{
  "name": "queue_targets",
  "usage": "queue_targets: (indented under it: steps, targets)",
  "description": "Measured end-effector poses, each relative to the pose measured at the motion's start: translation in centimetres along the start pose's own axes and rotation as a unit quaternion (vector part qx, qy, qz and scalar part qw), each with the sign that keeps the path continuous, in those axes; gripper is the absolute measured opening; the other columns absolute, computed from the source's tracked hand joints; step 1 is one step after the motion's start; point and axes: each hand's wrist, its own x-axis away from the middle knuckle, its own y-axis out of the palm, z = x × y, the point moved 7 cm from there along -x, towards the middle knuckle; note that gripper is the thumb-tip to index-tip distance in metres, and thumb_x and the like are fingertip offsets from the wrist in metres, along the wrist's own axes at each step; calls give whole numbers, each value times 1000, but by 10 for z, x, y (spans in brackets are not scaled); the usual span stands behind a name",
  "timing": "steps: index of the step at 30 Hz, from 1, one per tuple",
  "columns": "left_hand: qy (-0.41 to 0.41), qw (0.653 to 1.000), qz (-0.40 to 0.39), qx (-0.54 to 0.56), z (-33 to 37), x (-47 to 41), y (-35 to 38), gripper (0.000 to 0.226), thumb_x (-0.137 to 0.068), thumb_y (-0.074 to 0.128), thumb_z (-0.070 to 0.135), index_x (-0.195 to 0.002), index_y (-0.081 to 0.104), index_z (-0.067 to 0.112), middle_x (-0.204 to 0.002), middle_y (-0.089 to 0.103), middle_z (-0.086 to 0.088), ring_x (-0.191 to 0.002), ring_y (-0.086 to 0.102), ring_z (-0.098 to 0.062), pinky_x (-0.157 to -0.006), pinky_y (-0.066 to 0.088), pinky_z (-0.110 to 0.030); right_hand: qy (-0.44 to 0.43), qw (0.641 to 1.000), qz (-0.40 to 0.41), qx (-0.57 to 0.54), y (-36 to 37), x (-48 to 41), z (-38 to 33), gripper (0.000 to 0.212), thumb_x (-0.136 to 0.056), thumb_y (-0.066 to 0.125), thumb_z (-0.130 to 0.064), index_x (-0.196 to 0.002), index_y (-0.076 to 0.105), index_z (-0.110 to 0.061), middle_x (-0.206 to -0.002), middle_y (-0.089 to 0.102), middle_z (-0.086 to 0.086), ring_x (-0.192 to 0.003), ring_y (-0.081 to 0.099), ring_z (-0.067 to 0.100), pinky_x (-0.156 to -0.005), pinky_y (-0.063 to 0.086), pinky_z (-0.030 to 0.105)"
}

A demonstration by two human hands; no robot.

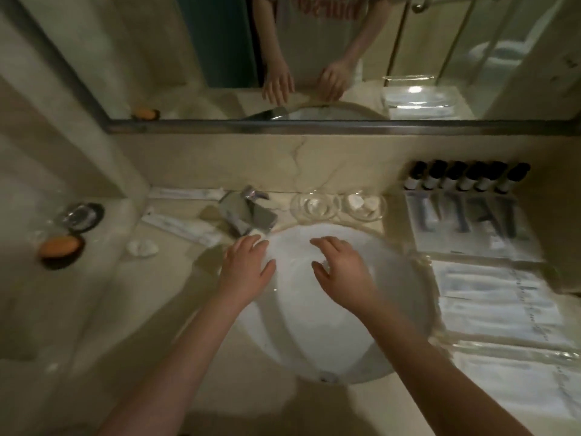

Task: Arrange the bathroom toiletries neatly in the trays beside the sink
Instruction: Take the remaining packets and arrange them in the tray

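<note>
While poised over the sink (298, 338) with nothing in either grasp, seemingly between picks: left hand (248, 265) flat and spread above the basin's left rim, fingertips close to the foot of the faucet (245, 212); right hand (342, 272) over the middle of the bowl, fingers loosely curved, empty as far as the blur allows. Probably held there for equal reach to both sides of the worktop (103, 309).

To the right, already in good order, likely for reading at a glance: row of small dark bottles (465, 177) upright against the back wall, pale labels forward. Just in front, first tray (471, 253), clear, with slim tubes laid side by side. Nearer, second tray (438, 278) and third tray (503, 349), each with flat white sachets in rows.

Behind the bowl, two glass dishes (315, 205) side by side, the right one with small white pieces.

To the left, not yet in any tray: long white packet (182, 228) slanting beside the faucet, another packet (185, 193) flat along the wall, small crumpled white item (142, 247) near the sink's rim. Further left, orange soap (59, 245) in a dark dish, with a dark round lid (83, 215) or dish just behind.

Toiletries mostly pale, thin, glossy and plastic-wrapped; print too blurred to read. Judging by the layout, left-side strays next for gathering.
</note>
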Motion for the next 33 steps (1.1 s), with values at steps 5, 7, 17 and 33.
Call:
queue_targets:
  steps: [5,7,17,33]
  targets:
    - [-104,995,5,-7,-118,18,-18,49,-90,53,34,-134,48,15,-145,41,-8,-134,36,-26,-109,30,-37,-43,995,-92,-24,62,-40,-82,46,-91,53,-24,-136,44,-18,-136,51,4,-121,48,25,-98,43,37]
    - [-136,991,-3,-9,-158,18,-24,50,-90,52,35,-136,45,16,-147,39,-7,-135,34,-25,-109,31,-37,-56,991,-123,-15,86,-61,-108,46,-91,54,-24,-135,45,-18,-135,51,5,-120,49,26,-96,44,37]
    - [-171,984,-43,14,-273,-37,-45,54,-91,49,32,-140,37,14,-150,31,-6,-137,31,-25,-111,32,-39,-66,959,-242,129,197,-161,-173,53,-92,46,-33,-141,32,-16,-135,44,12,-120,45,33,-90,49,44]
    - [-50,997,-63,1,-275,-103,-37,70,-87,59,22,-146,23,28,-160,-3,7,-148,-2,-19,-119,14,-50,-23,980,-188,56,207,-224,-188,34,-87,47,-9,-120,52,-13,-113,62,13,-96,60,31,-71,47,33]
